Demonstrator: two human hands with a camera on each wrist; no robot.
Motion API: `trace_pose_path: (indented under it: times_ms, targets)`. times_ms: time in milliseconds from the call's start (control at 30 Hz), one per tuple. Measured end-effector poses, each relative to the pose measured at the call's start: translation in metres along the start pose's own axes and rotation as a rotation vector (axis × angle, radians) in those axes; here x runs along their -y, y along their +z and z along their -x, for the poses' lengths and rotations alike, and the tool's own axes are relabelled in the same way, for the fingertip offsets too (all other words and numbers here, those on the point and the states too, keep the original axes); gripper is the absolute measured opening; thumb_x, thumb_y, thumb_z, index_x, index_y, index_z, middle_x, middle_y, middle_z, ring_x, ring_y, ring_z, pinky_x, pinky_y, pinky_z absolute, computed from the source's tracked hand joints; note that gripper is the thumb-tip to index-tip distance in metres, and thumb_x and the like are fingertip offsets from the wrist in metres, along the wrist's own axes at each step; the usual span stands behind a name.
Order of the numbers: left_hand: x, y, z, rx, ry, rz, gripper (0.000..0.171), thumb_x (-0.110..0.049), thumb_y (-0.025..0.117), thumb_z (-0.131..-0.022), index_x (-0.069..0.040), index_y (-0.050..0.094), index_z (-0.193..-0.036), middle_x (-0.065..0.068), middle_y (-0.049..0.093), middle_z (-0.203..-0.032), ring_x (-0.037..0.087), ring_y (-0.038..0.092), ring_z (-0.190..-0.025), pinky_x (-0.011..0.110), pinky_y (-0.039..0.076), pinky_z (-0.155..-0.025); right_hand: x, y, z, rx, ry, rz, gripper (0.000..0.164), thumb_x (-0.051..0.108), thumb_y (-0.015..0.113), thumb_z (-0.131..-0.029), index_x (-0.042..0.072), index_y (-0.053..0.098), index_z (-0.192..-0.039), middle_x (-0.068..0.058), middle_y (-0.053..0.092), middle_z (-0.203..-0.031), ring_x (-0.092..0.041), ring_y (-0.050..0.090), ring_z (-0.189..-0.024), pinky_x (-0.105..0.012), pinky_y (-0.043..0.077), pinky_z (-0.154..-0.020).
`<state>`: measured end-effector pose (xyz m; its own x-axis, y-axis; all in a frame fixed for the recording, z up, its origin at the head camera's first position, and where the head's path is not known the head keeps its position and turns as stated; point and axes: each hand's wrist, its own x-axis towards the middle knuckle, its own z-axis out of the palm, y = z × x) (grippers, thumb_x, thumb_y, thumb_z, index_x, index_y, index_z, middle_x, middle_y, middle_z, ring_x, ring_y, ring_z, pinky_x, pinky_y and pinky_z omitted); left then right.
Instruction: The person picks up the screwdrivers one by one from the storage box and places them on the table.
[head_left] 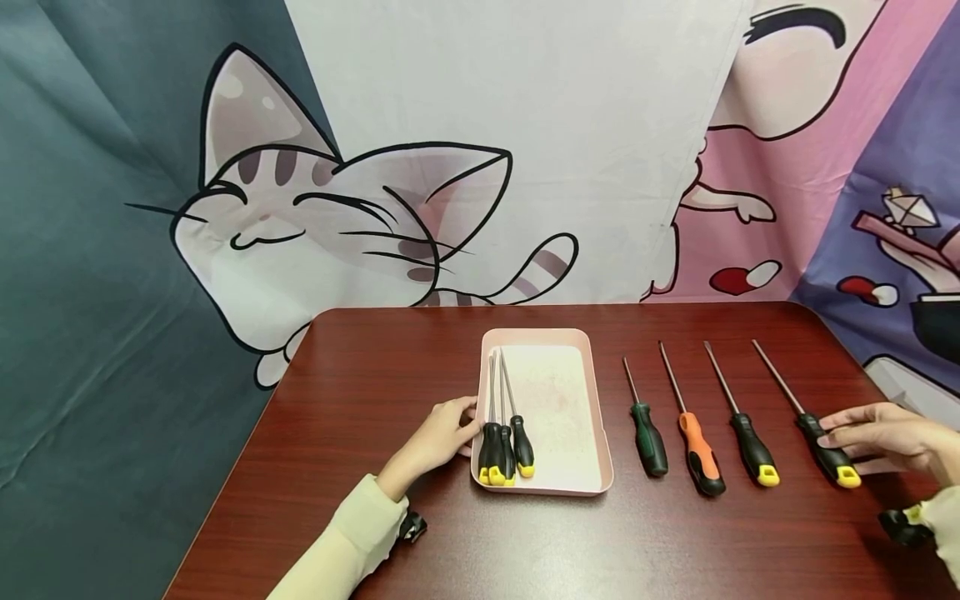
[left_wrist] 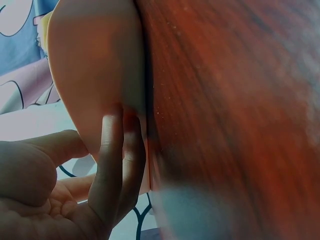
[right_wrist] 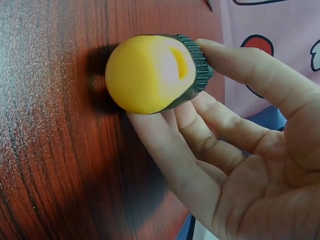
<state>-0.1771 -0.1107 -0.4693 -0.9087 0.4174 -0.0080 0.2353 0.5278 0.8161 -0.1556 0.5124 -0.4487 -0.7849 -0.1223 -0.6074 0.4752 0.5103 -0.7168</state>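
A shallow pink tray (head_left: 558, 417) with a white inside stands mid-table in the head view. My left hand (head_left: 441, 429) holds its left side; in the left wrist view the thumb is at the rim and fingers (left_wrist: 111, 150) lie against the outer wall (left_wrist: 95, 60). Several black-and-yellow screwdrivers (head_left: 522, 446) lie along the tray's left side, tips away from me. At the far right, my right hand (head_left: 892, 437) grips the handle of a black-and-yellow screwdriver (head_left: 823, 446) between thumb and fingers. Its yellow butt (right_wrist: 145, 75) faces the right wrist camera, close over the table.
Between tray and right hand lie a green-and-black screwdriver (head_left: 648, 442), an orange-and-black screwdriver (head_left: 700, 454) and another black-and-yellow screwdriver (head_left: 753, 450), in a row. The brown table (head_left: 375, 358) ends at a cartoon-printed cloth (head_left: 615, 167) behind.
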Motion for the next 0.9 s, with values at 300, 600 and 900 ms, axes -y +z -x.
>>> trace_pose_path:
  times_ms: [300,600,900]
  targets:
    - [-0.0012,-0.0001,-0.0011,0.004,-0.003,0.017,0.037,-0.004,0.057,-0.099,0.010,0.053,-0.133,0.016,0.067,-0.102,0.019,0.069,-0.077,0.024,0.058,-0.053,0.0053,0.0058,0.0034,-0.045,0.027,0.022,0.028,0.008,0.066,-0.093,-0.015,0.061,-0.108,-0.007,0.070,-0.095,-0.024,0.068,-0.085,-0.046,0.059,-0.076]
    - [-0.0009,-0.0002,-0.0027,0.000,0.002,0.035,0.037,-0.003,0.057,-0.099,0.012,0.053,-0.132,0.019,0.067,-0.102,0.023,0.070,-0.075,0.027,0.059,-0.052,0.0088,0.0047,0.0048,-0.059,0.049,0.040,0.023,0.004,0.061,-0.095,-0.016,0.061,-0.105,-0.008,0.070,-0.094,-0.027,0.067,-0.086,-0.047,0.059,-0.076]
    - [-0.0005,0.0004,-0.0028,-0.004,0.003,0.016,0.038,-0.004,0.057,-0.099,0.013,0.052,-0.133,0.020,0.066,-0.104,0.024,0.070,-0.077,0.025,0.058,-0.052,0.0096,0.0068,0.0073,-0.057,0.041,0.039,0.023,0.005,0.058,-0.097,-0.016,0.061,-0.105,-0.006,0.070,-0.093,-0.028,0.066,-0.087,-0.046,0.059,-0.076]
